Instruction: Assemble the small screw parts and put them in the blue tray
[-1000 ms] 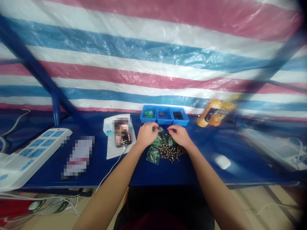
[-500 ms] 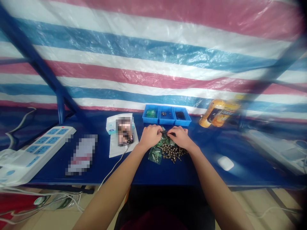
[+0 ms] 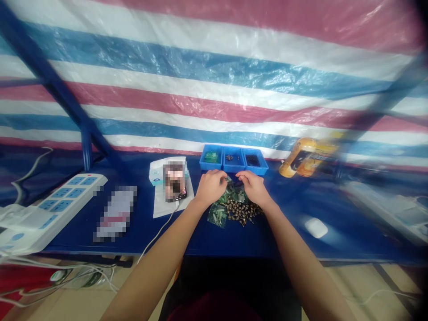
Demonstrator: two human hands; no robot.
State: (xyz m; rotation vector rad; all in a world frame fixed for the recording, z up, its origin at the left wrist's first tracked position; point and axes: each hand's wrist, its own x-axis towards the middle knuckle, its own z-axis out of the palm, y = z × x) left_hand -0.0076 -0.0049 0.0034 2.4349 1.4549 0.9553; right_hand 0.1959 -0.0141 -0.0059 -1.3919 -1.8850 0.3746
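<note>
As the eye is carried out from the near edge of the blue surface (image 3: 207,243), the pile of small metal pieces (image 3: 241,212) is met first, spread loose. Left of the pile, a clear bag of pale pieces (image 3: 217,216) is laid; just beyond the pile, green-tinted bags (image 3: 230,194) are bunched. And now the grip has been broken! Half a second ago, fingers were brought together on something dark; now a gap is opened between the left hand (image 3: 212,186) and the right hand (image 3: 253,187), both held beyond the pile. On each, the fingers are curled narrow; whether anything is pinched cannot be told. By that parting, a break in the two-handed work seems to be marked. Farther beyond the pile, three blue bins (image 3: 233,169) are lined up, small contents held in each.
</note>
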